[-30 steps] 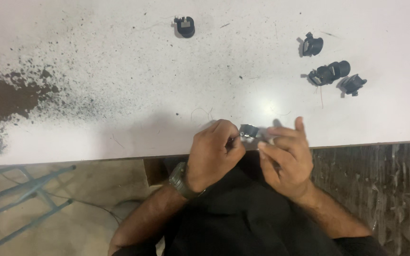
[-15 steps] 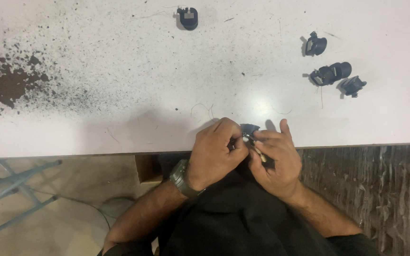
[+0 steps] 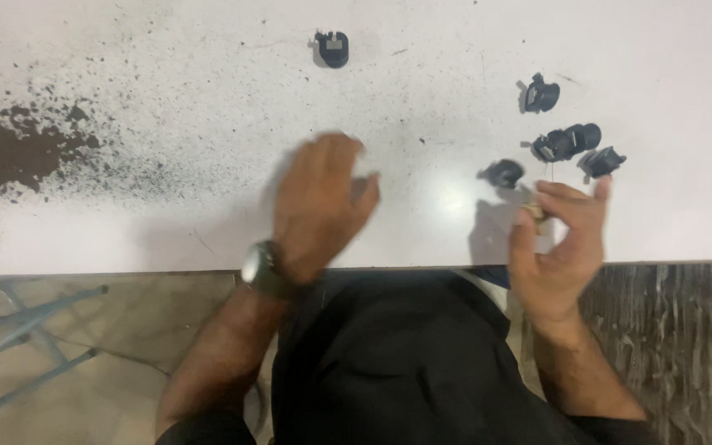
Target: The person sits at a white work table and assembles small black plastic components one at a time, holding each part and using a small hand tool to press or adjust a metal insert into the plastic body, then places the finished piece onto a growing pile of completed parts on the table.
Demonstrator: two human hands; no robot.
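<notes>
Fingers of right hand (image 3: 560,247) pinch one small part (image 3: 535,213); left hand (image 3: 319,202) spread, empty; five black parts (image 3: 505,172).

A white counter (image 3: 166,49) fills the upper view, speckled with dark dust that thickens into a dark patch (image 3: 2,156) at the left. Light glares off its middle. Below lies a tan floor (image 3: 109,346) with blue metal bars (image 3: 18,325).

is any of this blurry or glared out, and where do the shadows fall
Head view: the left hand is smeared by motion blur; the right hand is sharper, with something small pinched in its fingers. A soft glare patch sits on the white table between the hands. The black parts are crisp, with short shadows to their left.
</notes>
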